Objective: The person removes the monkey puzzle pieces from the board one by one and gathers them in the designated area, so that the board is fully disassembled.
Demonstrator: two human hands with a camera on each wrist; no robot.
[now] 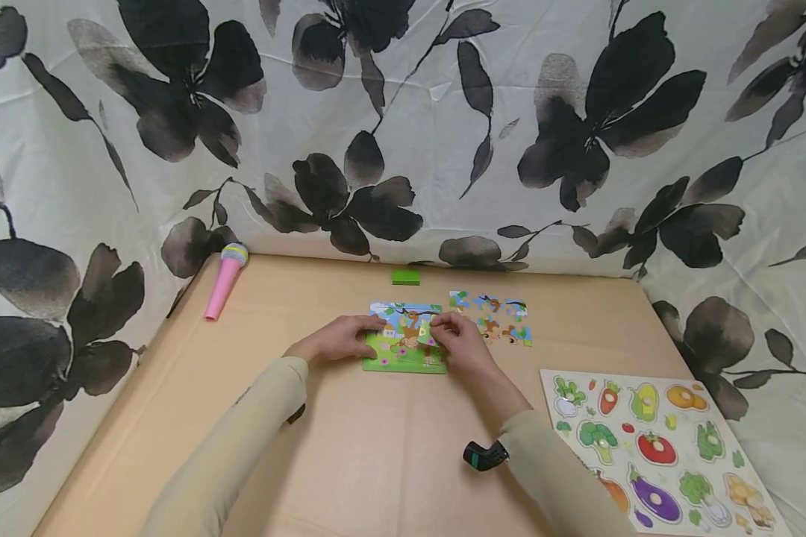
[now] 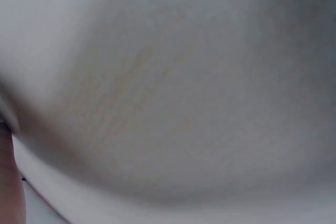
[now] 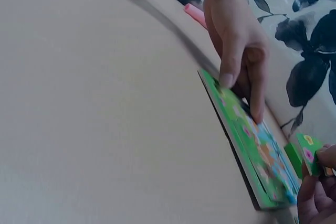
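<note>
A small jigsaw board (image 1: 403, 365) with a green lower edge lies on the table, showing a cartoon animal, grass and sky. My left hand (image 1: 336, 339) rests at its left side, thumb and a fingertip touching the surface; the right wrist view shows this hand (image 3: 239, 51) from across the board. Above the right part of the board, my right hand (image 1: 469, 347) pinches a green puzzle piece (image 1: 426, 333). That puzzle piece (image 3: 307, 153) has flowers on it in the right wrist view. Only a blurred pale surface and a bit of skin fill the left wrist view.
Several loose puzzle pieces (image 1: 518, 335) lie right of the board. Behind it sits a green block (image 1: 406, 277). A pink toy microphone (image 1: 223, 287) lies at the back left, a vegetable picture board (image 1: 618, 477) at the front right. Floral fabric (image 1: 436, 149) hangs behind the table.
</note>
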